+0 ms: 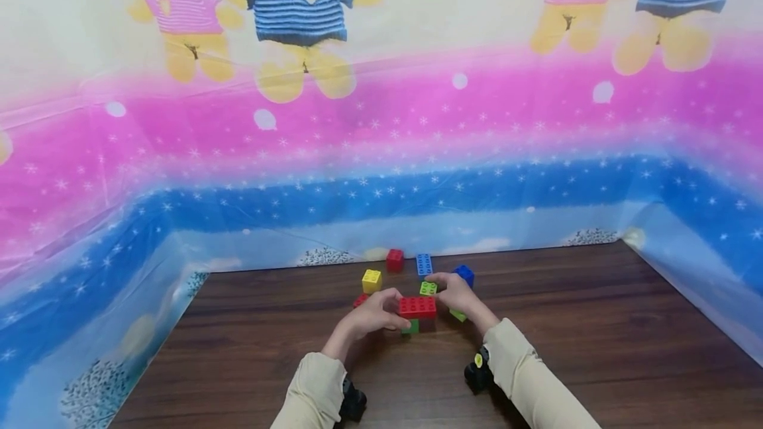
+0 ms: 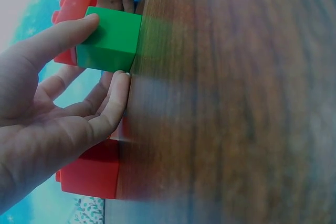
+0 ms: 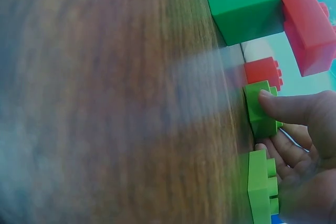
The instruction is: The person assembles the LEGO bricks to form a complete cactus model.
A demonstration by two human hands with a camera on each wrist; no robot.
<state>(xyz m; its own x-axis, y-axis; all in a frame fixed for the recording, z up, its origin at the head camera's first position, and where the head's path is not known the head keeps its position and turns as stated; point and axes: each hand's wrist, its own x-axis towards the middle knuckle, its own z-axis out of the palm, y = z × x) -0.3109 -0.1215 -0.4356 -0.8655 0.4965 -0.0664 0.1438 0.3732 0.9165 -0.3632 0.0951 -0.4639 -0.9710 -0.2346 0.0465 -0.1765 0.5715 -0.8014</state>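
My left hand (image 1: 374,313) grips a green brick (image 2: 109,38) standing on the table, its thumb against the near face. A long red brick (image 1: 417,307) lies across the top of the green one and sticks out to the right. To the right and a little farther back, my right hand (image 1: 457,295) pinches a small light green brick (image 3: 260,109) between thumb and fingers. This brick appears to rest on the table. Beside the right hand lies another light green brick (image 3: 260,187), partly hidden by the hand in the head view.
Behind the hands stand a yellow brick (image 1: 372,281), a red brick (image 1: 395,260), a light blue brick (image 1: 424,265) and a dark blue brick (image 1: 464,275). Another red brick (image 2: 92,171) sits beside the left hand. A printed cloth (image 1: 357,190) hangs along the table's back edge.
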